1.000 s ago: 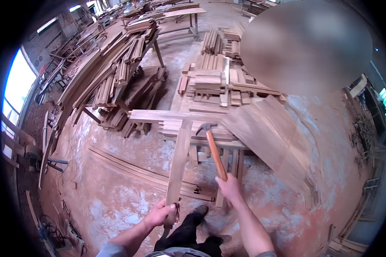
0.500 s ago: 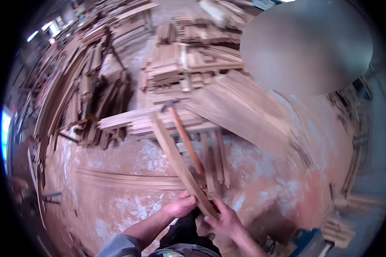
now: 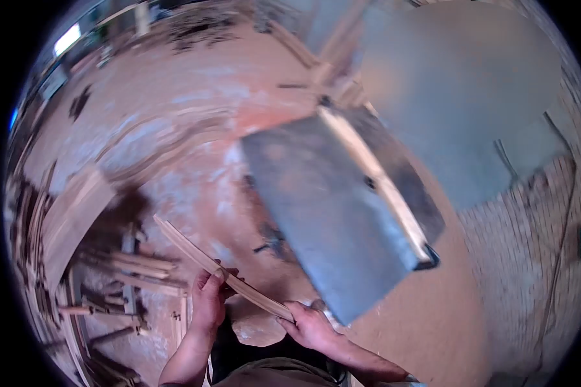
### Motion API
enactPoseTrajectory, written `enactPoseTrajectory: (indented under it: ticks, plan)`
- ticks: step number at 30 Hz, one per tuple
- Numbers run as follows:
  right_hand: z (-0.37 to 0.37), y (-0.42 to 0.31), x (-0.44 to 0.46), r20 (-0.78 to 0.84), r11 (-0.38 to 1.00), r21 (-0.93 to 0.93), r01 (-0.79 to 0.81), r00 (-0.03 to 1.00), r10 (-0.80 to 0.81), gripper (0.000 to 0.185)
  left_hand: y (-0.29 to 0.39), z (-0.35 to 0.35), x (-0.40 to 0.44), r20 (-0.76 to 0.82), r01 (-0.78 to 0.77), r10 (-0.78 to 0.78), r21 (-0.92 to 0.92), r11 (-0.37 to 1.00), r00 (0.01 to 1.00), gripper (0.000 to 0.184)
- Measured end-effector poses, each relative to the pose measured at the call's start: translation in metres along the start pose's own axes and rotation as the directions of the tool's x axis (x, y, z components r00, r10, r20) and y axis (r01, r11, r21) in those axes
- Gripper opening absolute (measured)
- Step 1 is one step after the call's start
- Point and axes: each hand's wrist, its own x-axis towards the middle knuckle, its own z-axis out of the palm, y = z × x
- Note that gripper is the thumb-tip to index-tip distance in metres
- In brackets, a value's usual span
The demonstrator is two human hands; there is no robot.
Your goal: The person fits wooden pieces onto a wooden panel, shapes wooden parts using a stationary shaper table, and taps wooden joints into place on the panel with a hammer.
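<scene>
A long, narrow wooden strip [image 3: 186,245] slants across in front of my body, its far end pointing up and left. My left hand [image 3: 209,298] is closed around its middle, with the thumb on top. My right hand [image 3: 307,326] grips the near end, thumb over the top and the other fingers partly hidden beneath. Just beyond my right hand stands a machine table with a flat grey metal top [image 3: 316,200]. A straight pale wooden bar [image 3: 381,180] lies along that top like a fence. The strip and the tabletop are apart.
At left, a wide plank [image 3: 77,206] leans over stacked boards. Shorter wood pieces [image 3: 142,264] lie low beside my left arm. A brick wall [image 3: 529,251] with a hanging cable rises at right. A grey blurred patch covers the upper right.
My view has swung right, from the lumber stacks and the hammer to the metal-topped machine. The strip stays in both hands; my left hand now holds it farther from my right.
</scene>
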Motion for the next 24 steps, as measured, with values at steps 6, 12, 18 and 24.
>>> enactPoseTrajectory:
  ticks: [6, 12, 18, 24]
  plan:
    - [-0.109, 0.176, -0.161, -0.368, 0.881, 0.427, -0.205, 0.85, 0.376, 0.024, -0.132, 0.234, -0.003, 0.165, 0.185, -0.248, 0.324, 0.928, 0.955, 0.039]
    - [-0.141, 0.268, -0.308, -0.11, 0.369, 0.85, -0.376, 0.558, 0.822, 0.027, -0.285, 0.347, -0.034, 0.384, 0.422, -0.591, 0.44, 0.792, 0.709, 0.039]
    - [-0.153, 0.319, -0.369, -0.056, 0.236, 0.921, -0.31, 0.494, 0.868, 0.024, -0.306, 0.383, -0.064, 0.49, -0.151, -0.467, 0.792, 0.591, 0.736, 0.046]
    - [-0.186, 0.336, -0.24, -0.061, 0.311, 0.894, -0.324, 0.598, 0.799, 0.025, -0.27, 0.399, -0.012, 0.348, -0.285, -0.139, 0.895, 0.344, 0.927, 0.069]
